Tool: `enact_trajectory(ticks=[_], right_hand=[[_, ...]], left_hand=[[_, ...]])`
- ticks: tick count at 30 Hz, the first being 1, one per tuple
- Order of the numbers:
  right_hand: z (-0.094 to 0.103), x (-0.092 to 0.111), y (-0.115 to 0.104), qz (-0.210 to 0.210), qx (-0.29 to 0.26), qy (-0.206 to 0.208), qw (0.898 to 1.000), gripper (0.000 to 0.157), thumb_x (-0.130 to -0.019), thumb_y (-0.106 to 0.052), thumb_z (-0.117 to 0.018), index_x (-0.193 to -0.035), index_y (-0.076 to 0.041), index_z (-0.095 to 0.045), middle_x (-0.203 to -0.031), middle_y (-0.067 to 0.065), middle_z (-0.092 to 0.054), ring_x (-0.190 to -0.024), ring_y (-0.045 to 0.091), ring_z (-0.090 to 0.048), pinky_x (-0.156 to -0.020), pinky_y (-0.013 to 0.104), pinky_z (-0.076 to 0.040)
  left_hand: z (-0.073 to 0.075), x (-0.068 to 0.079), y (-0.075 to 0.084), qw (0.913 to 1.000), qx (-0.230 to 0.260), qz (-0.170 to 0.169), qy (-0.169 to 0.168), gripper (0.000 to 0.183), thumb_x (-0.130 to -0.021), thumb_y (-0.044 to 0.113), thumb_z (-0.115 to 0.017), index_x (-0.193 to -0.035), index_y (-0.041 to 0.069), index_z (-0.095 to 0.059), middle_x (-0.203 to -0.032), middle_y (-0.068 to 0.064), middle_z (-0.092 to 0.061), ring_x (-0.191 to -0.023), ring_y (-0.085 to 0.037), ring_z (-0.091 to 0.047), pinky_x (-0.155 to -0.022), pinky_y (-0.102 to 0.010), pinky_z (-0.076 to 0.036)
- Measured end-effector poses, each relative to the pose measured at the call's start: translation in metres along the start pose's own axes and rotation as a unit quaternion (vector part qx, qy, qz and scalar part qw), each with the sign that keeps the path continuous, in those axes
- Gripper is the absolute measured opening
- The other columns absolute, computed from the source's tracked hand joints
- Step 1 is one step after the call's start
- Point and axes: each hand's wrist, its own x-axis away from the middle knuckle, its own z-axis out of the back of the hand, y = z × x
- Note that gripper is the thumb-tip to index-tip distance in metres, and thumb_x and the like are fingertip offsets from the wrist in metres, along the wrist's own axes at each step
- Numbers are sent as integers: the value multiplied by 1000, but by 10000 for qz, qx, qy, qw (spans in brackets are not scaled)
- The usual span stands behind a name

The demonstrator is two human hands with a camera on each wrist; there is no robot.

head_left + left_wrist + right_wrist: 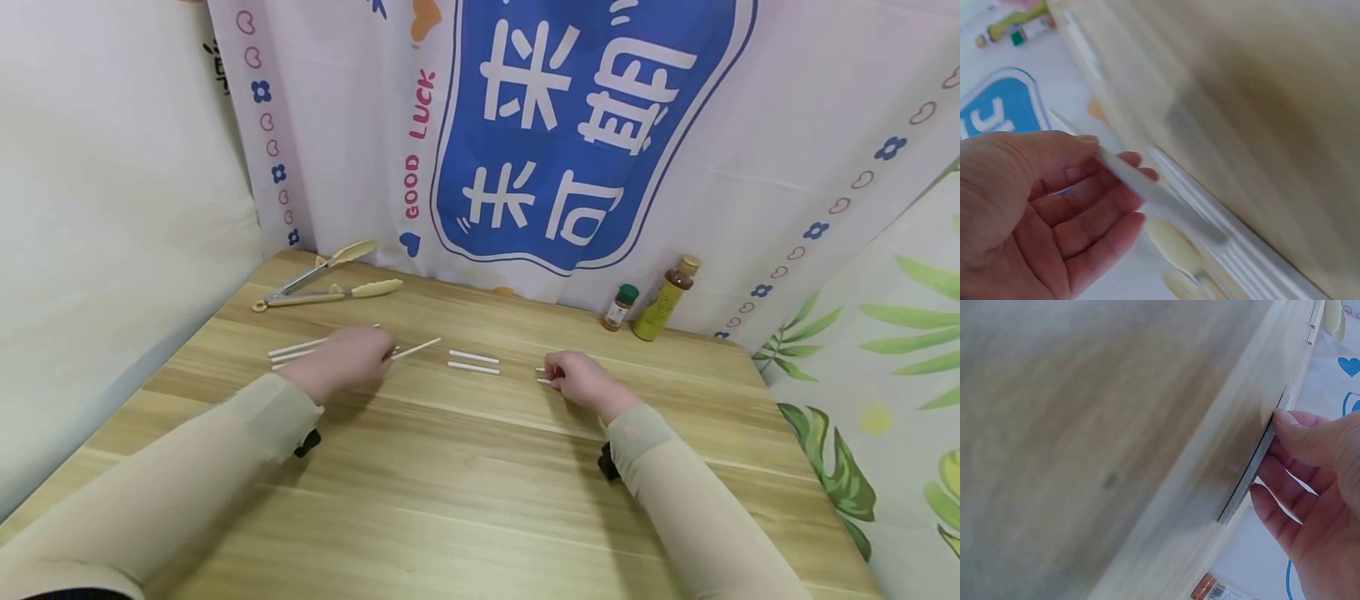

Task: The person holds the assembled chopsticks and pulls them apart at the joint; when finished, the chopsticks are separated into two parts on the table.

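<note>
In the head view my left hand (pixel 352 358) pinches a slim white stick (pixel 417 348) that points right, over the table. The left wrist view shows the thumb and fingertips on this stick (pixel 1154 194), its near end thicker than its far end. Several longer white sticks (pixel 292 350) lie side by side beneath that hand, partly hidden by it. Two short white sticks (pixel 474 367) lie parallel between the hands. Farther right, my right hand (pixel 577 379) pinches a pale stick (pixel 1254 465), thumb on one side and fingers on the other. Another stick end (pixel 540 369) shows beside this hand.
Open tongs (pixel 330 292) with cream tips lie at the back left of the wooden table (pixel 450 500). A small green-capped jar (pixel 619 308) and a yellow-labelled bottle (pixel 662 304) stand at the back right. A printed curtain (pixel 360 150) hangs behind the table.
</note>
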Motion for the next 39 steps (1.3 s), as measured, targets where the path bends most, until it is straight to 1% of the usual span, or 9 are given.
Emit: enact_trajectory(ticks=[5, 10, 14, 18, 21, 24, 30, 35, 39], right_hand=[[-1, 1, 2, 18, 18, 28, 10000, 18, -88, 3, -69, -82, -12, -60, -80, 0, -59, -75, 19, -53, -70, 37, -46], [-2, 3, 4, -87, -50, 58, 9999, 11, -89, -4, -71, -85, -10, -62, -81, 1, -58, -75, 19, -53, -71, 37, -46], [2, 4, -9, -168, -306, 490, 9982, 4, -92, -8, -68, -93, -7, -65, -89, 1, -58, -83, 19, -55, -76, 37, -48], [10, 8, -35, 449, -492, 1126, 9914, 8, -94, -7, -67, -101, -5, -68, -98, 4, -61, -95, 23, -58, -86, 41, -48], [11, 13, -53, 1043, -573, 1040, 9874, 10, -93, -7, -67, -102, -3, -71, -98, 5, -64, -96, 24, -60, -86, 40, -49], [9, 18, -63, 1144, -812, 796, 9869, 6, -95, -6, -65, -96, -2, -70, -91, 5, -64, -84, 18, -59, -76, 35, -50], [5, 24, -63, 877, -1160, 730, 9867, 13, -98, -3, -59, -86, -6, -63, -75, 6, -59, -65, 13, -50, -62, 32, -45], [6, 26, -57, 894, -1779, 419, 9791, 11, -98, 0, -57, -95, 1, -67, -73, 8, -57, -62, 14, -49, -59, 32, -44], [10, 28, -49, 764, -2157, 304, 9730, 23, -98, 3, -55, -115, 0, -70, -86, 15, -64, -60, 15, -45, -58, 30, -41]], left_hand=[[-3, -28, 32, 9997, 143, -196, -14, 13, -94, 8, -58, -82, 12, -56, -70, 0, -54, -62, -19, -52, -57, -36, -46], [-20, -58, 64, 9982, 289, -510, 96, 17, -95, 8, -57, -80, 14, -54, -70, 1, -54, -63, -18, -51, -58, -34, -44], [-31, -75, 86, 9961, 283, -834, 47, 17, -95, 7, -56, -80, 15, -54, -71, 2, -54, -65, -16, -51, -60, -32, -44], [-34, -84, 105, 9938, 391, -1036, -73, 14, -96, 9, -59, -84, 16, -55, -75, 4, -56, -68, -14, -53, -63, -31, -44], [-33, -86, 115, 9917, 586, -1140, -94, 12, -96, 11, -60, -86, 16, -57, -79, 4, -58, -71, -14, -54, -65, -31, -45], [-33, -86, 121, 9886, 827, -1254, -87, 12, -98, 12, -60, -87, 16, -57, -82, 5, -59, -75, -13, -56, -68, -30, -46], [-35, -83, 120, 9854, 1046, -1323, -224, 12, -100, 16, -60, -89, 12, -61, -79, 6, -57, -71, -13, -53, -66, -29, -44], [-37, -82, 114, 9766, 1307, -1680, -313, 18, -100, 12, -57, -86, 6, -65, -69, 4, -52, -64, -12, -48, -63, -29, -41], [-35, -83, 104, 9653, 1872, -1771, -421, 15, -100, 3, -55, -94, 3, -69, -71, 1, -55, -66, -11, -49, -66, -28, -43]])
